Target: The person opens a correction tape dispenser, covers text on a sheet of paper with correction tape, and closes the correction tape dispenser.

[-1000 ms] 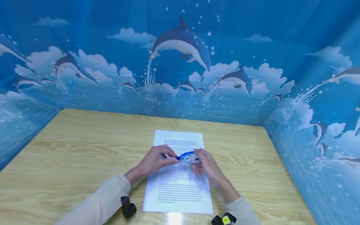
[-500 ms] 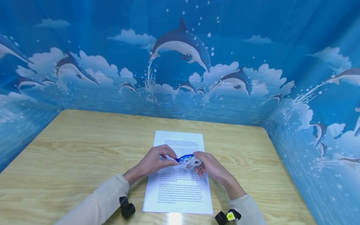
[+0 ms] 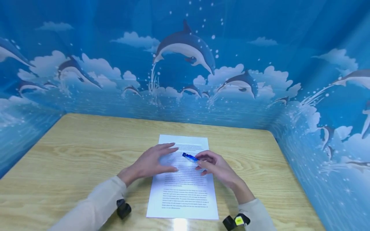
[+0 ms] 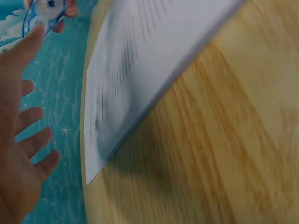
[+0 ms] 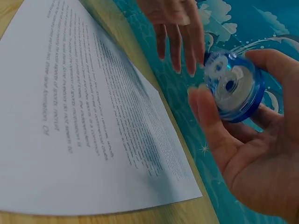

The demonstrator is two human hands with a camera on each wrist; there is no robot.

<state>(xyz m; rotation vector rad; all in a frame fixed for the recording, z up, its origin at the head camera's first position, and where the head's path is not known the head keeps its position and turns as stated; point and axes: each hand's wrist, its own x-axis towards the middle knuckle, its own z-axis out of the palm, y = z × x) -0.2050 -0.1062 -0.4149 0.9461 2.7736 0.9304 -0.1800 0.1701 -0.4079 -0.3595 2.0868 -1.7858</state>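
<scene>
A correction tape [image 3: 190,157] with a blue and clear case is held above the printed sheet [image 3: 185,195] by my right hand [image 3: 218,166]. Thumb and fingers grip its rear end, and the right wrist view shows the white reels inside the correction tape [image 5: 233,86]. To its left, my left hand [image 3: 151,162] is spread with fingers and thumb apart, holding nothing. In the left wrist view the thumb of the left hand [image 4: 18,158] overlaps the lower edge of the correction tape [image 4: 46,14].
The sheet lies on a wood-grain table [image 3: 95,150]. Blue curtains with dolphins [image 3: 185,45] stand behind and at both sides of the table. Black wrist cameras sit near both cuffs, and a bright reflection shows at the near edge of the sheet.
My left hand has let go of the correction tape's blue tip, moved left and spread its fingers. My right hand has turned the correction tape so its narrow blue edge faces up.
</scene>
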